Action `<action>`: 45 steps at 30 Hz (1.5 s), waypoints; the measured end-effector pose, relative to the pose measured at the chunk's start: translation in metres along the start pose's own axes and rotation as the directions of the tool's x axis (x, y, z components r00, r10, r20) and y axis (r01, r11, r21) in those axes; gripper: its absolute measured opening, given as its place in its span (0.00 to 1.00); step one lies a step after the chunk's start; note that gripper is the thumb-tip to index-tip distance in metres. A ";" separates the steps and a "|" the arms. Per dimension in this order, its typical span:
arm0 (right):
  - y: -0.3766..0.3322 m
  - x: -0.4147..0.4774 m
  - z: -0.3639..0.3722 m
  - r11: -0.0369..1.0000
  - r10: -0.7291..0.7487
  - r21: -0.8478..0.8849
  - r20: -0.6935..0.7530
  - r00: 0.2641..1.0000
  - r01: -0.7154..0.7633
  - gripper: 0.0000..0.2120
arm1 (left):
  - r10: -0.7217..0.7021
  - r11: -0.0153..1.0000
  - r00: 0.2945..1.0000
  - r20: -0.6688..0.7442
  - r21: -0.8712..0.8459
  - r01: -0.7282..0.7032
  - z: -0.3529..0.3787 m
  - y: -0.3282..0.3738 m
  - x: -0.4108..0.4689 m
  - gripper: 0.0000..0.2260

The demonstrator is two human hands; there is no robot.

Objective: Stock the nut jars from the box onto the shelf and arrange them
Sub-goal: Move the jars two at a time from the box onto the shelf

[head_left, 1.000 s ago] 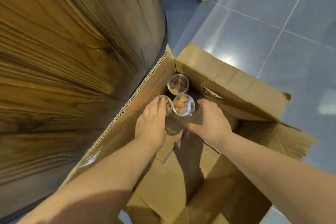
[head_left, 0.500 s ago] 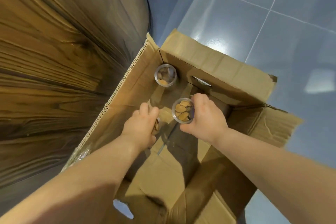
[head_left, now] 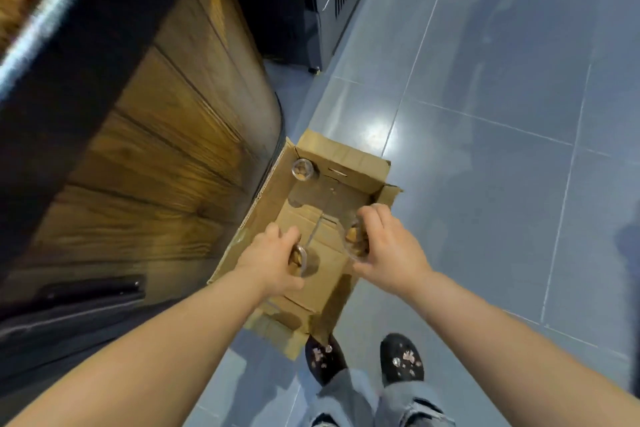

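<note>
An open cardboard box [head_left: 346, 159] lies on the floor beside a wooden shelf unit [head_left: 156, 149]. My left hand [head_left: 273, 258] grips a clear nut jar [head_left: 299, 258] above the box's near half. My right hand [head_left: 388, 246] grips a second clear nut jar [head_left: 353, 239] over the box's right side. Both jars are largely hidden by my fingers. A third nut jar [head_left: 303, 169] stands alone in the box's far left corner.
Grey floor tiles [head_left: 485, 149] spread to the right. A dark grey cabinet on castors [head_left: 332, 0] stands beyond the shelf unit. My two dark shoes [head_left: 401, 360] are planted just behind the box. A blurred shelf edge [head_left: 45, 10] crosses the top left.
Both hands have lifted their jars up out of the box. My head has risen, so the box looks smaller and farther away. One jar stays in the far corner.
</note>
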State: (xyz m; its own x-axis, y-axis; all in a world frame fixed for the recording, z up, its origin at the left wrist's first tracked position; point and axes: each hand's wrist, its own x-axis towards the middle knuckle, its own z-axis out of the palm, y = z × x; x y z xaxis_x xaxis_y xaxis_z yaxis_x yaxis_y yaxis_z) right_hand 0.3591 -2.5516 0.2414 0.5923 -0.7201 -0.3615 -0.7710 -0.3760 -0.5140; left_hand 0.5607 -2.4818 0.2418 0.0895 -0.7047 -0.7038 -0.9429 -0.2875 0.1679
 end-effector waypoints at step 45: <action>-0.750 -0.299 -0.105 0.582 -0.813 -0.222 -0.118 0.571 0.783 0.33 | -0.648 0.762 0.210 -0.732 -0.630 0.153 -0.108 -0.327 -0.812 0.26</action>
State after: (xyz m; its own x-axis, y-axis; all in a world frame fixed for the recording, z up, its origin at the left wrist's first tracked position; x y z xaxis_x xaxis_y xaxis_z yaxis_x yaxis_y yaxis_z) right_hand 0.7356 -2.1157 0.8165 0.9368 -0.1742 0.3034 -0.0370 -0.9117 -0.4091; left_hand 0.8307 -1.8855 0.8325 0.8643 -0.4370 0.2489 -0.5027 -0.7353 0.4546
